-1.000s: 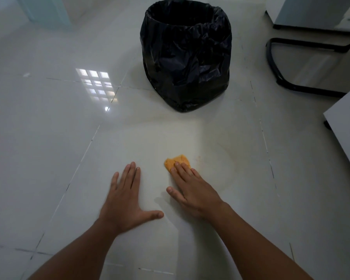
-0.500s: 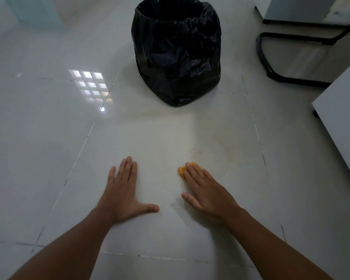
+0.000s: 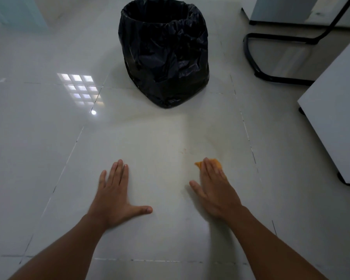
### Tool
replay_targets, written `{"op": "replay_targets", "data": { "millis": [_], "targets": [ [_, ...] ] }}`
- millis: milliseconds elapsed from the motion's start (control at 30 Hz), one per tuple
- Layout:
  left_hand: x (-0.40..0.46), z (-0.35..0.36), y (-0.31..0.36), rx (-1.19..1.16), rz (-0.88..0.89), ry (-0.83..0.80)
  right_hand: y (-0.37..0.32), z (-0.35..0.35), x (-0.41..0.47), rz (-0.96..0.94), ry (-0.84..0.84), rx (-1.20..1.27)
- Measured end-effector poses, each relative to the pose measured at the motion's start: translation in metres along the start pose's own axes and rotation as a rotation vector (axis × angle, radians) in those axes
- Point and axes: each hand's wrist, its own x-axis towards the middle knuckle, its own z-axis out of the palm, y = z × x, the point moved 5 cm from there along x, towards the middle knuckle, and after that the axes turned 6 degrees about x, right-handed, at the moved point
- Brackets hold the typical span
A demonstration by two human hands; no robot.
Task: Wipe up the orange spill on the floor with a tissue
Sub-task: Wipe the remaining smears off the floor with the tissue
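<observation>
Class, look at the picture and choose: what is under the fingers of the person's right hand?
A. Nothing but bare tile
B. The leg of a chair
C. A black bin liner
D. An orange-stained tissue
D: the right hand lies flat on the floor with straight fingers pressing an orange-stained tissue, whose edges poke out past the fingertips.

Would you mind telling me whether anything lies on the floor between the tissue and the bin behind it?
Nothing visible does. The right hand presses the orange tissue flat; between it and the black-lined bin lies bare tile with faint orange smears.
</observation>
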Motion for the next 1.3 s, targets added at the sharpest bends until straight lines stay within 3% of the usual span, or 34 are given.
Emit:
{"op": "replay_targets", "data": {
  "millis": [100,300,500,667,900,1000,1167,1300],
  "targets": [
    [-0.001,0.001,0.0,0.006,0.01,0.013,-0.013,0.001,0.009,0.099,-0.003,0.053],
    [0.001,0.003,-0.001,0.028,0.012,0.022,-0.066,0.028,-0.014,-0.251,-0.17,0.051],
    [0.0,-0.004,-0.011,-0.031,0.019,0.005,-0.063,0.02,-0.011,-0.387,-0.259,0.014],
    [0.017,-0.02,-0.039,-0.106,-0.107,0.026,-0.074,0.025,-0.002,-0.445,-0.285,0.0],
    [0.059,-0.029,-0.055,-0.171,-0.107,-0.05,-0.106,0.034,0.035,-0.441,-0.276,0.001],
    [0.063,-0.023,-0.058,-0.113,-0.077,0.014,-0.118,0.039,0.059,-0.43,-0.256,0.005],
    [0.061,-0.018,-0.066,-0.147,-0.056,0.263,-0.139,0.036,0.116,-0.398,-0.281,0.027],
    [0.064,-0.016,-0.069,-0.148,-0.059,0.284,-0.156,0.035,0.164,-0.393,-0.305,0.021]
  ]
}}
